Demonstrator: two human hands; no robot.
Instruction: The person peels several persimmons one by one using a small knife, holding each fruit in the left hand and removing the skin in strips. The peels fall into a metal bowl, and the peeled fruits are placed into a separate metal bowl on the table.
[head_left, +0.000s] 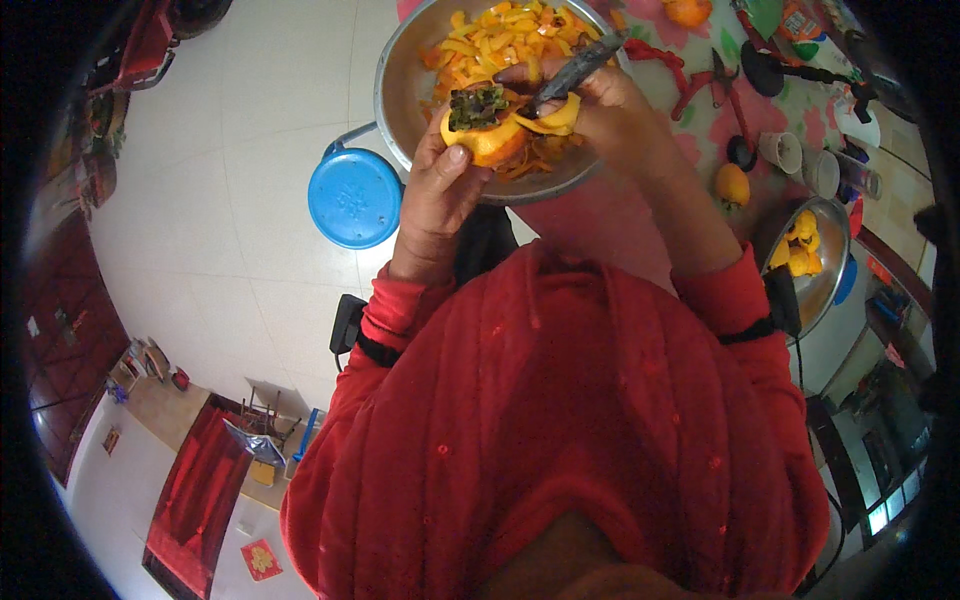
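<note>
My left hand (439, 180) grips an orange persimmon (491, 144) by its side, its dry green-brown calyx (478, 107) turned up. My right hand (619, 112) is closed around the dark handle of a peeling tool (581, 67); its blade is hidden. A curled strip of yellow peel (559, 120) hangs between the persimmon and the right fingers. Both hands are over a wide metal basin (394, 94), in which many yellow and orange peels (502, 34) are heaped.
A blue round stool (354, 198) stands left of the basin. On the flowered tablecloth at right are a whole persimmon (732, 185), red-handled pruning shears (720, 86) and cups (780, 152). A metal bowl (814, 304) holding peeled persimmons (801, 251) is near my right elbow.
</note>
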